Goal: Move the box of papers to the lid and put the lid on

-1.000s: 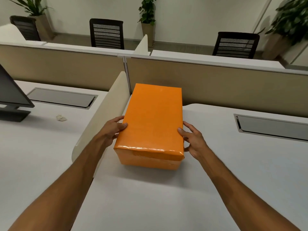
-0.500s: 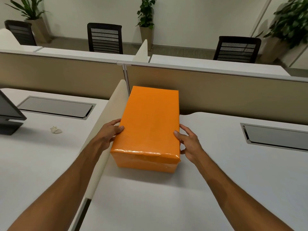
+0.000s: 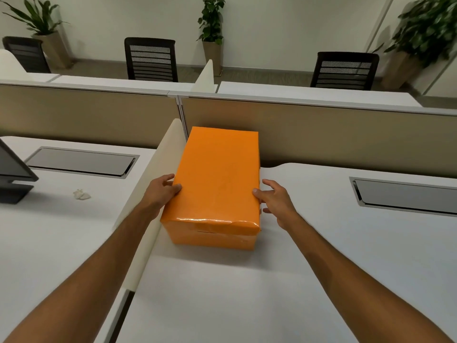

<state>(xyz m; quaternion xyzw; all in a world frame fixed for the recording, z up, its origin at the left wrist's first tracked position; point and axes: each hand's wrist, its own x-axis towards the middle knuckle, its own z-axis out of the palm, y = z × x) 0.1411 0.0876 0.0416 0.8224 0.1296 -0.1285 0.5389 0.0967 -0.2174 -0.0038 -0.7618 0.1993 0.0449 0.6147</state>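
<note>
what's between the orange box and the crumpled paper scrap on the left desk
In the head view, a cream divider panel stands between the orange box and the paper scrap, with the left hand reaching across it.

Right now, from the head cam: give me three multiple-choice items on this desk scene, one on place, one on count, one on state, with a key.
1. Where is the orange box?
A. on the white desk beside the cream divider
B. on a chair
C. on the floor

2. How many black chairs show behind the partitions?
A. one
B. three
C. five

3. How do the hands meet the box?
A. both lie flat on top
B. one on each long side
C. neither is near it

Key:
1 A: the box stands on the desk, its left side next to the divider.
2 B: the left chair, the middle chair and the right chair.
3 B: the left hand is on the left side, the right hand on the right side, thumbs at the top edges.
</note>
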